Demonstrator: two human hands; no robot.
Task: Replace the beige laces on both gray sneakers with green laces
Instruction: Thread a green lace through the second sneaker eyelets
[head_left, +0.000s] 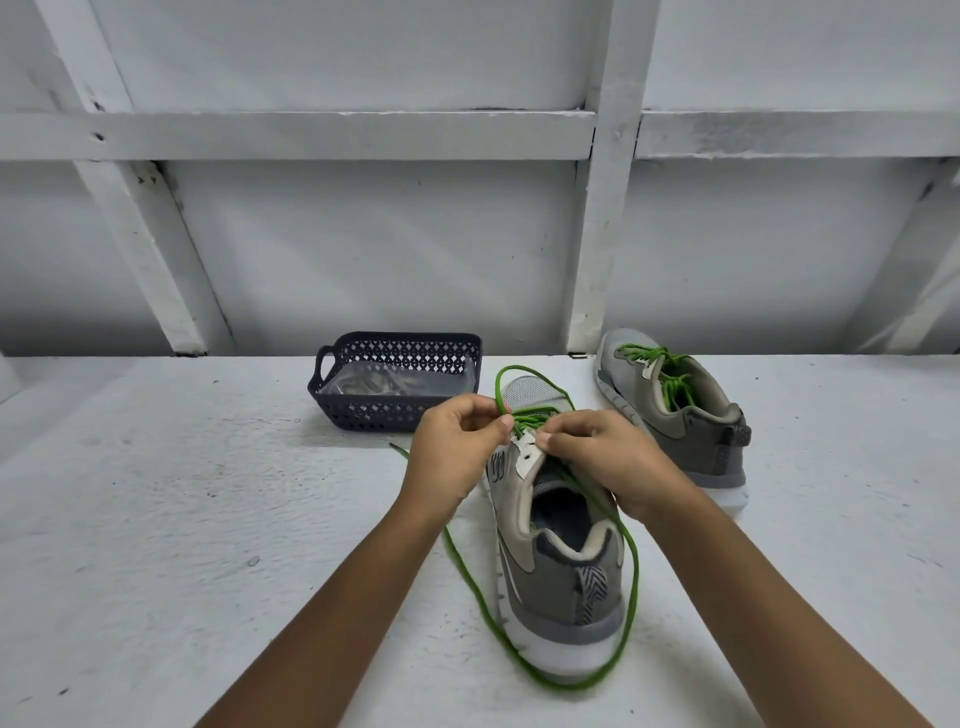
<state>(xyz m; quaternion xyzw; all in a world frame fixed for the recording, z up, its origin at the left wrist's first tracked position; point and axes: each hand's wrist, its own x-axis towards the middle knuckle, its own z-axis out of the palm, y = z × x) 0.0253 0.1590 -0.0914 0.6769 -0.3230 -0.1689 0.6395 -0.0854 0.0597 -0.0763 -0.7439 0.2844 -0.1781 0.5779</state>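
White-painted boards and beams form the wall (363, 234) behind a rough white surface (182, 519). At the left of the group, close to the wall, we see a dark blue perforated basket (384, 415) with a loop handle. It holds a clear bag (374, 384) of pale, beige-looking strands, too blurred for us to be sure of them.

Just right of the basket, our left hand (457, 447) has its fingers curled, thumb and forefinger pinching the green lace (467, 582) above the lowest eyelets. From there the lace arcs over the toe. Another stretch lies on the surface, passes under the left wrist and loops round the heel of the near sneaker (561, 571). This gray sneaker stands upright at the centre, toe toward the wall, laced only near the toe. A small dark mark on its left side is too blurred to read, and its heel tab bears a zigzag pattern, no lettering.

Our right hand (602, 457) is curled too, pinching the lace at the white eyelet strip.

Farther right, apart from the first, the far sneaker (691, 415) stands by the wall, already threaded with a second green lace (670, 374).
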